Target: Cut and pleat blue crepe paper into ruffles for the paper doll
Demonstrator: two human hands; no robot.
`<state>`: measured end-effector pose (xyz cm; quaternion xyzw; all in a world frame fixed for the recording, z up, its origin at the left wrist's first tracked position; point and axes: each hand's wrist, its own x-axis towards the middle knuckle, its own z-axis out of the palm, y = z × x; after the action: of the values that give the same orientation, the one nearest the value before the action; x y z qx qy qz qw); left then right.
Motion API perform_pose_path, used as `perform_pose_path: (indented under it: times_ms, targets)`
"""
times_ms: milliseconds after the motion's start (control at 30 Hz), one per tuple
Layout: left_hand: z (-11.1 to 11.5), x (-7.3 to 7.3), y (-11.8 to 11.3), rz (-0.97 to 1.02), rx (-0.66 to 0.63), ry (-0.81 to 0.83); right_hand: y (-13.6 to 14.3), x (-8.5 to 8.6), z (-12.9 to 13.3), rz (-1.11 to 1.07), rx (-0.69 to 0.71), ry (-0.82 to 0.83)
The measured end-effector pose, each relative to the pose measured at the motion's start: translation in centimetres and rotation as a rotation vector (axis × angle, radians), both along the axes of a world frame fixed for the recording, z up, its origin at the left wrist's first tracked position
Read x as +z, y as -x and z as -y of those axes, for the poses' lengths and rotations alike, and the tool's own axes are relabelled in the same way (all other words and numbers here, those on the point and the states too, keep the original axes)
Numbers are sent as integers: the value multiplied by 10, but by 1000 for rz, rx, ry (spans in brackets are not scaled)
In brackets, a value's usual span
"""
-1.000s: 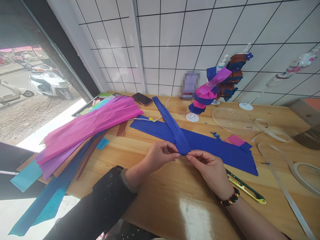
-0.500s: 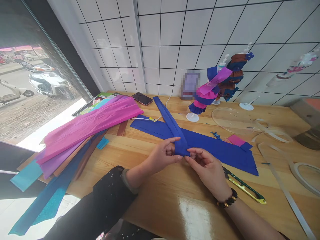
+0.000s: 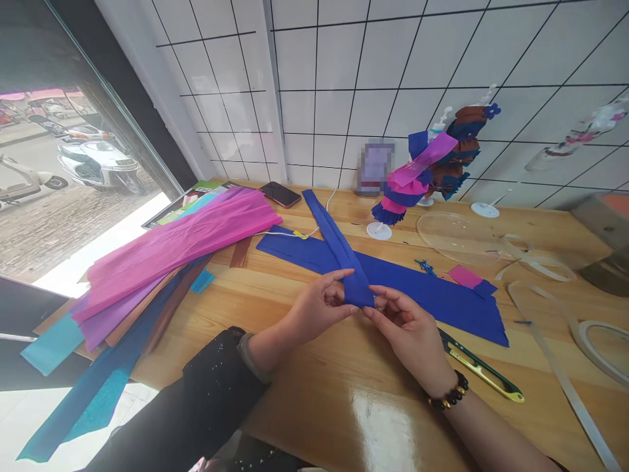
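A folded blue paper strip [image 3: 339, 246] slants from the back of the table toward me, its near end between my hands. My left hand [image 3: 314, 307] pinches the left edge of that end between thumb and fingers. At the lower right corner, my right hand [image 3: 410, 334] grips the same strip with thumb and fingertips. Under and behind it lies a wide flat blue sheet [image 3: 432, 288], stretching left and right. A green and yellow cutter [image 3: 484, 367] rests beside my right wrist, partly hidden by the hand.
Stacked pink, purple, brown and teal paper [image 3: 181, 242] covers the left side. A black phone [image 3: 280, 194] and a white cable [image 3: 314, 231] lie behind. Paper flower stands [image 3: 407, 180], a clear round plate [image 3: 457, 236] and a roll of white tape [image 3: 604, 347] are at the right.
My right fingers have shifted very slightly at the strip's lower corner. Both hands otherwise keep their grip and place.
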<state>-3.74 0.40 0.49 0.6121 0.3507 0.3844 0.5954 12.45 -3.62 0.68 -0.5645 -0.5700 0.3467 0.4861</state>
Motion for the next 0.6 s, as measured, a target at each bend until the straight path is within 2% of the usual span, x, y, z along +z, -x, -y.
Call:
perform_pose_path:
  times_ms: [167, 333, 433, 600]
  targets:
    - [0, 3, 2, -81, 17, -52, -5, -2, 1, 105, 0, -48]
    - [0, 4, 3, -165, 21, -78, -7, -4, 2, 244, 80, -127]
    - [0, 4, 3, -180, 11, -78, -7, -3, 1, 256, 96, -159]
    - [1, 5, 4, -249, 57, -180, -7, -2, 1, 256, 82, -156]
